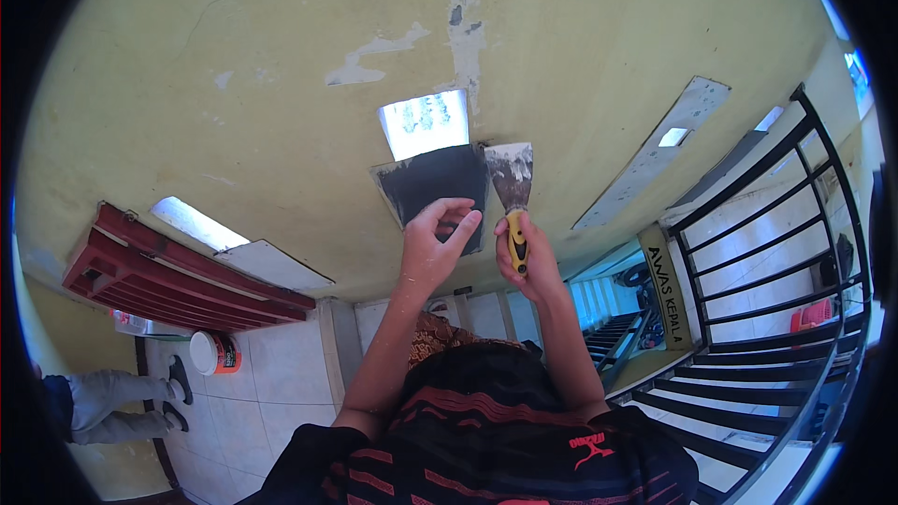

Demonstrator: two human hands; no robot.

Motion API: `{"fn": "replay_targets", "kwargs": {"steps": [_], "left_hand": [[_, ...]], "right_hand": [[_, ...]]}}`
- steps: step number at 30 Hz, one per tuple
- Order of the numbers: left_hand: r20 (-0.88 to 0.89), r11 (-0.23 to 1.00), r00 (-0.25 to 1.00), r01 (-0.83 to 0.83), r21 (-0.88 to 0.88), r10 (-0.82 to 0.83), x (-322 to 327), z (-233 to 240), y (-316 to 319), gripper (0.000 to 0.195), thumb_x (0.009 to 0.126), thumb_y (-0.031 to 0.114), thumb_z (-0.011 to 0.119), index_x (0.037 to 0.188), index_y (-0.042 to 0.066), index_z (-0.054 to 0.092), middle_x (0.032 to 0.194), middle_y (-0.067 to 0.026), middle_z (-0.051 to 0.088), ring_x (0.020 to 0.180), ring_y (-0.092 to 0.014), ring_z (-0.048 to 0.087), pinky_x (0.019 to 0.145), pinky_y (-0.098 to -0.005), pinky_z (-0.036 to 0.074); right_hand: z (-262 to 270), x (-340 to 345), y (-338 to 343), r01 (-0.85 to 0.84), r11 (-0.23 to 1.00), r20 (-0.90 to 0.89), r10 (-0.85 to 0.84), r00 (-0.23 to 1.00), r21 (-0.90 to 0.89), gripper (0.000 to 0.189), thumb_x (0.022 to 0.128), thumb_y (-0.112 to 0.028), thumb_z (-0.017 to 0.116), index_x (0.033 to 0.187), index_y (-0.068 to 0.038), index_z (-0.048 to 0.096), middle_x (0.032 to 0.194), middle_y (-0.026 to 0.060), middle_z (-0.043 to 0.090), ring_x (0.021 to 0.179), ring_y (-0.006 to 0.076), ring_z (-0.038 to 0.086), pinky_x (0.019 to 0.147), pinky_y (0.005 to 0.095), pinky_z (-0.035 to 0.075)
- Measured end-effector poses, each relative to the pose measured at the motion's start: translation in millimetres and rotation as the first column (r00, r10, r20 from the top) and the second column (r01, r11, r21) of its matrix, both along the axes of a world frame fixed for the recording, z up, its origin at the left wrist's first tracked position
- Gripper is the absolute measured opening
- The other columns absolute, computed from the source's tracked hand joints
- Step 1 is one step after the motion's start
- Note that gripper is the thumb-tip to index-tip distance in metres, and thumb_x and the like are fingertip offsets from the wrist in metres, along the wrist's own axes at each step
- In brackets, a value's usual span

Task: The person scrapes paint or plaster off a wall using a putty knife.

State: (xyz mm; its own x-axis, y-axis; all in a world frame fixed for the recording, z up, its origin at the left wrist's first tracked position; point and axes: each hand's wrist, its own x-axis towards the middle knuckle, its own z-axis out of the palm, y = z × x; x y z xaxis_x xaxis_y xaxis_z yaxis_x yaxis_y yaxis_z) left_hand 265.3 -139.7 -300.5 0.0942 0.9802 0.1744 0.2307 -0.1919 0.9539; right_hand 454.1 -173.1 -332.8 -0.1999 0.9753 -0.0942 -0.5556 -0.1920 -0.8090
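My right hand grips the yellow and black handle of a putty knife. Its broad metal blade points up and is smeared with white and dark residue. My left hand is in front of a dark grey panel-like surface, thumb apart from loosely curled fingers. Nothing shows between them; whether they touch the surface I cannot tell. Just above lies a bright opening in the yellow painted wall. Pale bare patches with peeled paint run up the wall above the opening.
Black metal railing bounds the stairwell at right, with a lettered beam beside it. Stairs descend below me. At left are a dark red slatted wooden piece, a white-lidded bucket and another person's legs.
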Motion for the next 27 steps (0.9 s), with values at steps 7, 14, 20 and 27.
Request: {"fn": "replay_targets", "kwargs": {"steps": [7,14,20,27], "left_hand": [[-0.14,0.903,0.984,-0.037,0.428,0.107,11.3,22.7,-2.6,0.04,0.095,0.021,0.078,0.129,0.001,0.07,0.123,-0.0131,0.073,0.109,-0.021,0.071,0.09,-0.0348,0.057],[0.305,0.992,0.944,0.122,0.025,-0.124,23.6,12.0,27.8,0.037,0.102,0.022,0.072,0.128,-0.003,0.07,0.115,-0.0105,0.076,0.104,-0.012,0.07,0.087,-0.0273,0.056],[0.336,0.997,0.939,0.077,0.015,-0.078,38.8,18.4,57.4,0.044,0.105,0.031,0.069,0.078,-0.003,0.069,0.069,0.0054,0.061,0.067,-0.003,0.052,0.061,-0.0242,0.046],[0.297,0.989,0.954,-0.078,0.124,0.038,50.9,17.1,64.4,0.054,0.105,0.033,0.069,0.065,-0.002,0.06,0.057,0.0045,0.051,0.057,-0.003,0.045,0.05,-0.028,0.036]], "right_hand": [[14.0,0.3,30.1,-0.062,0.996,-0.054,0.065,0.996,0.058,0.051,0.113,-0.053,0.039,0.103,-0.008,0.06,0.056,-0.0014,0.045,0.039,0.0071,0.036,0.037,0.0225,0.029],[18.3,-5.3,43.6,-0.045,0.997,0.007,0.044,0.999,0.058,0.056,0.112,-0.058,0.035,0.09,-0.011,0.053,0.054,-0.0029,0.038,0.035,0.0066,0.031,0.034,0.0218,0.023],[18.6,-18.2,42.4,0.009,0.999,0.012,-0.009,1.0,0.031,0.055,0.112,-0.059,0.035,0.087,-0.012,0.05,0.054,-0.0028,0.039,0.036,0.0065,0.03,0.034,0.0224,0.023],[10.7,-25.8,44.5,0.107,0.992,0.045,-0.11,0.993,0.06,0.054,0.11,-0.057,0.044,0.087,-0.01,0.054,0.054,-0.001,0.044,0.037,0.0088,0.035,0.034,0.0247,0.026]]}}
